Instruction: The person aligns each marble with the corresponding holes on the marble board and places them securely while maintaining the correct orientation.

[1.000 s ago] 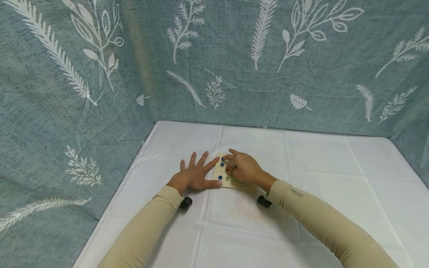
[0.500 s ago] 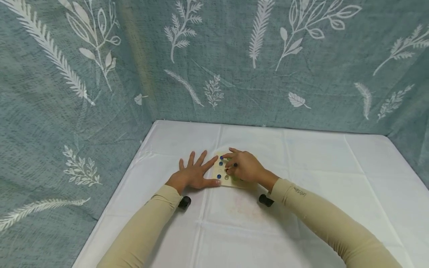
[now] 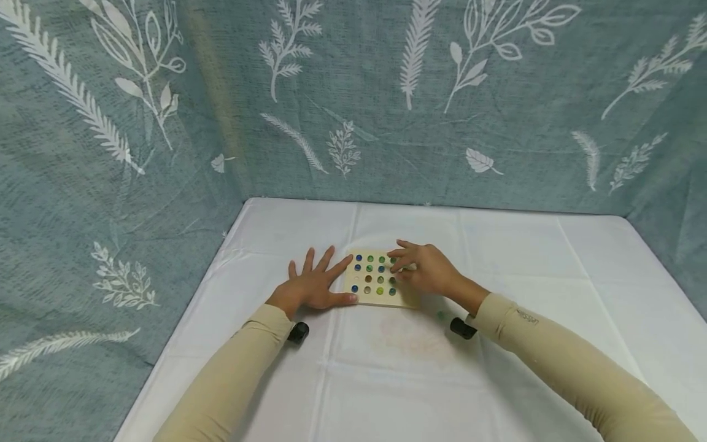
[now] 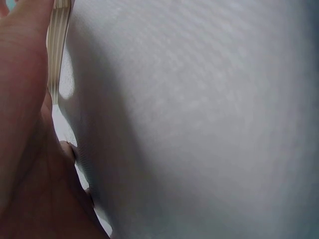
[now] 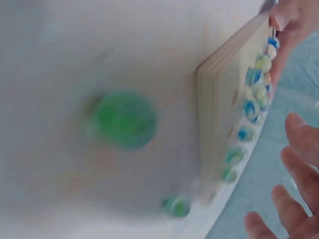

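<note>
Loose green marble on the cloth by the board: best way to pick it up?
Pinch the green marble from above, fingertips on opposite sides. It's round, lies free on the white cloth just off the wooden board, so a side approach would likely roll it. The right hand is closest.

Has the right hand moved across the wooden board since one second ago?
Yes. The right hand has shifted rightward, uncovering most of the wooden board; it now rests at its right edge.
</note>
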{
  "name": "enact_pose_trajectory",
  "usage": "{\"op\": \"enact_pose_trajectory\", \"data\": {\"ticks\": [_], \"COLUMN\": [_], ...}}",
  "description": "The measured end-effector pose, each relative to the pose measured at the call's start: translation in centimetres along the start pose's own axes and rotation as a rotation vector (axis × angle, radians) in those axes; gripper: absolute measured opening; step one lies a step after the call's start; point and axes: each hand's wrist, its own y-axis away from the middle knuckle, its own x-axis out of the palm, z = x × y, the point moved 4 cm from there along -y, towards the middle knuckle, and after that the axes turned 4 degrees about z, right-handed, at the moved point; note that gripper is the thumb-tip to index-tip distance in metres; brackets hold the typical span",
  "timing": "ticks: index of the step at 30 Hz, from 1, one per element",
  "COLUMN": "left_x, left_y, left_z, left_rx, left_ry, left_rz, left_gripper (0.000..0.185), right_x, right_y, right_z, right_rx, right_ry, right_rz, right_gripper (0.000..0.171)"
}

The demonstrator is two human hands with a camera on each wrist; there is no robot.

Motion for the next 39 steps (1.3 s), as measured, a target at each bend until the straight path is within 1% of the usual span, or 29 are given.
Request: {"op": "enact_pose_trajectory", "data": {"ticks": [4,7,9,14,16,18,24,29,39], "left_x": [0.0,-0.1,-0.4,-0.7,-0.6,-0.7,-0.8,-0.6,-0.6], "left_y": [0.1,0.2,0.6,1.1,1.0,1.1,1.2,0.9,1.0], "left_z": [0.0,-0.1,-0.4,-0.7,-0.6,-0.7,-0.9,-0.7,-0.7], "left_rx": [0.009,0.002,-0.004,-0.006,-0.003,-0.004,-0.001,-0.003,0.003], "left_ry": [0.007,0.01,0.007,-0.006,-0.006,-0.007,-0.011,-0.015,0.006], "left_rz": [-0.008,0.004,0.019,0.023,0.022,0.025,0.028,0.028,0.024], "left_gripper": [0.106,0.104,0.102,0.098,0.098,0.098,0.098,0.098,0.099], "right_x": [-0.7,-1.2,-1.5,-2.0,-2.1,-2.1,-2.2,-1.7,-0.8], "right_y": [1.3,2.3,2.8,3.7,4.0,4.2,4.8,4.8,4.7], "right_z": [-0.9,-1.6,-1.9,-2.7,-3.2,-3.5,-4.6,-5.4,-6.1], "right_rx": [0.013,0.032,0.044,0.079,0.089,0.098,0.167,0.2,0.199], "right_ry": [-0.001,0.008,0.018,0.04,0.042,0.048,0.057,0.058,0.053], "right_rz": [-0.005,-0.013,-0.019,-0.026,-0.029,-0.032,-0.025,-0.01,0.001], "right_gripper": [0.015,0.016,0.017,0.018,0.018,0.018,0.018,0.017,0.013]}}
